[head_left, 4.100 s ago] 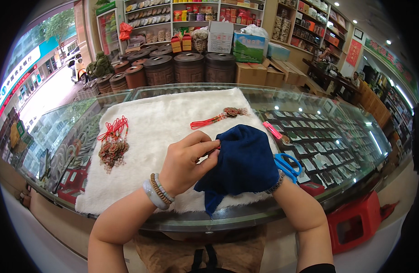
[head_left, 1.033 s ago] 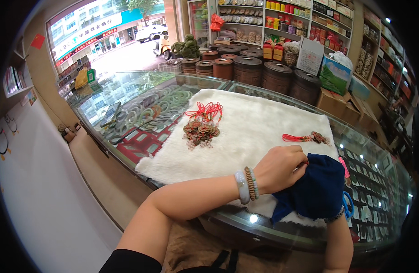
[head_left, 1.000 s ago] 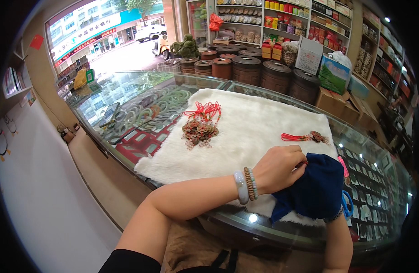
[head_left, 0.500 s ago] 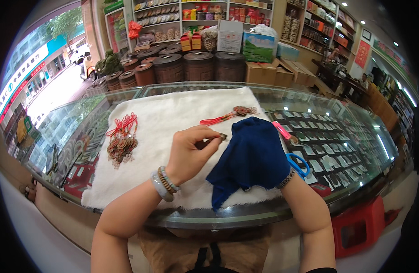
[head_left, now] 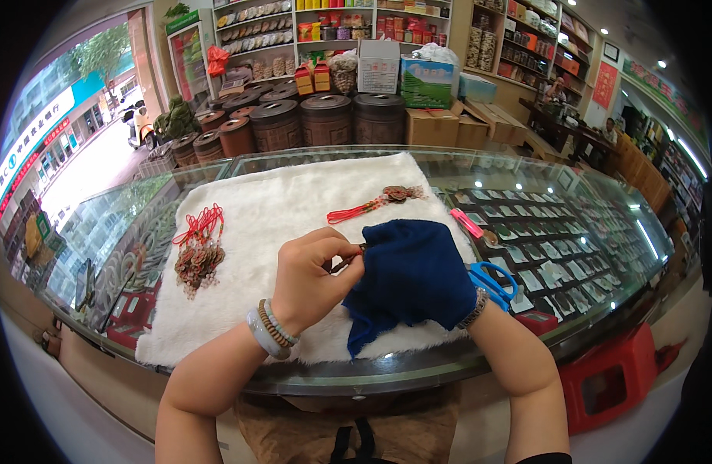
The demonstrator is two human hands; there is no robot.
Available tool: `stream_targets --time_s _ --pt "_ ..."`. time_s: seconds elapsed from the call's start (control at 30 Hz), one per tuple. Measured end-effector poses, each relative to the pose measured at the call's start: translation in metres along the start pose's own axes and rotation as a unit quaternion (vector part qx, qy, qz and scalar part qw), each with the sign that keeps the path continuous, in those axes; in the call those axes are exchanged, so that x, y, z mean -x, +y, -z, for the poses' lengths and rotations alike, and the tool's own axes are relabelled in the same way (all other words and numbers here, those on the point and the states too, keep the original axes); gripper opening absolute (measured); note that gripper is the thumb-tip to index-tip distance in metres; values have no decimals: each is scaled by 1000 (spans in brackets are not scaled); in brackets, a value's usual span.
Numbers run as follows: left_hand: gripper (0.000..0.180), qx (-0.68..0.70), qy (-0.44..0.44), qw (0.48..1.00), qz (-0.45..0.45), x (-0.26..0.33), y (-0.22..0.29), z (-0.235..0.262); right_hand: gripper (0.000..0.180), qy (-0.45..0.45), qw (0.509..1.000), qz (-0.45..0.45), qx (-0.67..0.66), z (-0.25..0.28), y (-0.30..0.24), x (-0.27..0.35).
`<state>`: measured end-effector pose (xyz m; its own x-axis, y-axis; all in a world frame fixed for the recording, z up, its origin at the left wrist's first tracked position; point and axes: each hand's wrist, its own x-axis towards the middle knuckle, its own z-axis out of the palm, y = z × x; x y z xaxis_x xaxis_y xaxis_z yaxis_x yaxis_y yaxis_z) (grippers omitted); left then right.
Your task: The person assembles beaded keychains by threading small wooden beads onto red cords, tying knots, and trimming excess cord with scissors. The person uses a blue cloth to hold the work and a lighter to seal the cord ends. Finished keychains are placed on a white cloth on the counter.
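Note:
My left hand (head_left: 319, 272) is closed in a pinch on a small dark piece (head_left: 363, 248) at the edge of the blue cloth (head_left: 410, 267). Most of that piece is hidden, so its kind does not show. The cloth drapes over my right hand, covering its fingers; only the wrist with a metal watch band (head_left: 473, 308) comes out. Both hands are above a white furry mat (head_left: 278, 193). Beyond the cloth lies a coin charm with a red cord (head_left: 398, 194). A bunch of similar coin charms (head_left: 199, 264) rests at the mat's left.
Under the mat is a glass display counter (head_left: 356, 370) with rows of small packets inside. Blue-handled scissors (head_left: 495, 280) and a pink tool (head_left: 467, 223) lie right of the cloth. A red stool (head_left: 611, 379) stands at the lower right. Large dark canisters (head_left: 325, 122) are behind the counter.
My left hand has shifted slightly left and down with its pinched piece, now against the cloth. The cloth over my right hand has moved left and changed its folds. The view has shifted slightly.

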<state>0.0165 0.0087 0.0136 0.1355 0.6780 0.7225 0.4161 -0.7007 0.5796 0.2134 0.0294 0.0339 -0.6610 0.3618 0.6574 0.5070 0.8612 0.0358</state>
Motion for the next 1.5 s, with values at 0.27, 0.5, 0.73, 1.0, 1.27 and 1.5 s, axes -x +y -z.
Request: stream_targets --time_s 0.27,0.5,0.73,1.0,1.27,1.5 --pt "7 -11 -4 998 -57 4 4 -2 21 -27 998 -47 27 -6 -5 -1" --pt "19 154 -56 978 132 -5 -8 4 28 -58 991 -109 53 8 9 -6" --pt "24 177 -80 973 121 -4 -5 4 34 -69 995 -34 -59 9 22 -3" --pt "39 -21 -99 994 -35 -4 3 10 18 -62 990 55 -113 -4 5 0" --pt "24 226 -191 937 185 -16 -17 20 19 -39 995 35 -86 3 6 3" --pt "34 269 -156 912 268 -27 -22 34 17 -40 993 102 -37 5 10 1"
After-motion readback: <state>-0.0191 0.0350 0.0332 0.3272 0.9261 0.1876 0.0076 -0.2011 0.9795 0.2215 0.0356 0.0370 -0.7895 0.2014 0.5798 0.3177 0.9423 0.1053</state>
